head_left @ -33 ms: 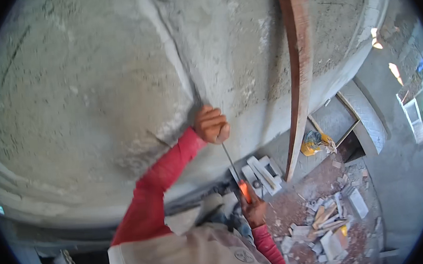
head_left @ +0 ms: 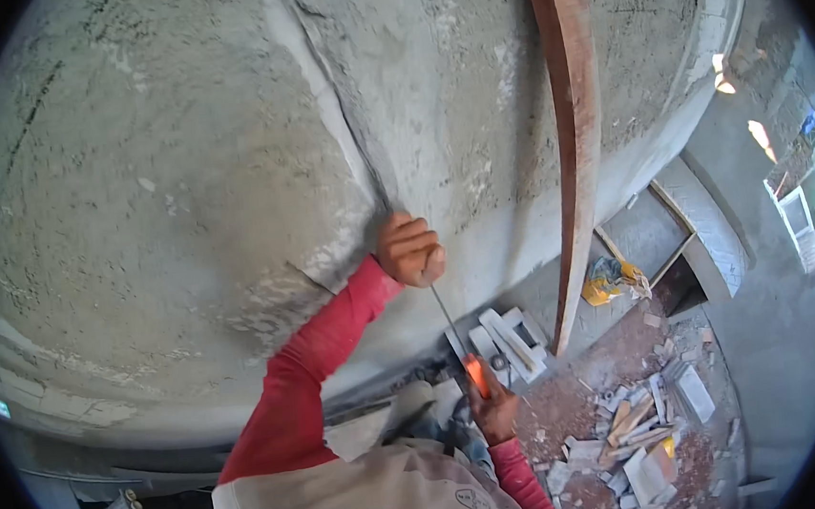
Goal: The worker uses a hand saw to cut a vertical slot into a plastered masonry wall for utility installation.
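Orange-handled tool sits at about 5 o'clock from the middle of the view, its thin shaft slanting up toward 11 o'clock. Leftmost, the rough grey wall spreads from 8 to 11 o'clock, with a dark groove at 11 o'clock running down to the left hand. That hand, nearly central, is clenched around the shaft's upper end, apparently to guide it; the tip is hidden. At 5 o'clock the right hand grasps the handle from below, so the two hands probably steady the tool from both ends. Farther right, white pieces lie near 4 o'clock, a wooden batten stands against the wall around 2 o'clock, and rubble lies heaped between 4 and 5 o'clock.
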`<state>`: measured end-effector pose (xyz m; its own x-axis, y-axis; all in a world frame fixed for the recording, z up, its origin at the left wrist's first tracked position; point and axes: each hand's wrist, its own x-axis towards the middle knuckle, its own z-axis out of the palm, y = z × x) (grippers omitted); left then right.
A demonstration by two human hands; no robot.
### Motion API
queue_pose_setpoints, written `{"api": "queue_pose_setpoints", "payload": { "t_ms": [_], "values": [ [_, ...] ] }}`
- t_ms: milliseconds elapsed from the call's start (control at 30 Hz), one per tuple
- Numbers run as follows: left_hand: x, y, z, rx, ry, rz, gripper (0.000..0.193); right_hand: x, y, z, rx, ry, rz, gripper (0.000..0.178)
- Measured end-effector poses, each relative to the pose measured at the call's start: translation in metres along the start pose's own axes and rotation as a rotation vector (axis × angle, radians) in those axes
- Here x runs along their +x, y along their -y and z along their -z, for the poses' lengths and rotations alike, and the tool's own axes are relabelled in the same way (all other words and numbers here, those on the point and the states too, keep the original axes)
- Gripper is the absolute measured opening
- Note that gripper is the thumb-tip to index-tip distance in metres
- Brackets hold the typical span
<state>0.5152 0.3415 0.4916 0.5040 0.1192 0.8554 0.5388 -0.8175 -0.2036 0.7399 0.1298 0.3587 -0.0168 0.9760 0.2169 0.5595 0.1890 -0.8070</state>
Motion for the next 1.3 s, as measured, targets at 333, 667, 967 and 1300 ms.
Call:
{"api": "queue_pose_setpoints", "payload": {
  "t_ms": [333,667,967,1300],
  "values": [
    [0.051,-0.019,0.017,-0.190,-0.223,0.334,0.037,-0.063,0.069,0.161,0.592,0.132,-0.116,0.043],
    [0.062,-0.035,0.055,-0.253,-0.115,0.164,0.028,0.023,0.152,0.146,0.673,0.147,0.115,0.041],
    [0.032,-0.037,0.094,0.040,-0.511,0.301,0.043,0.105,0.183,0.094,0.079,0.091,0.343,0.042],
    [-0.051,-0.098,0.066,-0.375,-0.580,1.171,0.037,0.102,0.218,0.134,-0.007,0.135,0.188,0.043]
  ]
}}
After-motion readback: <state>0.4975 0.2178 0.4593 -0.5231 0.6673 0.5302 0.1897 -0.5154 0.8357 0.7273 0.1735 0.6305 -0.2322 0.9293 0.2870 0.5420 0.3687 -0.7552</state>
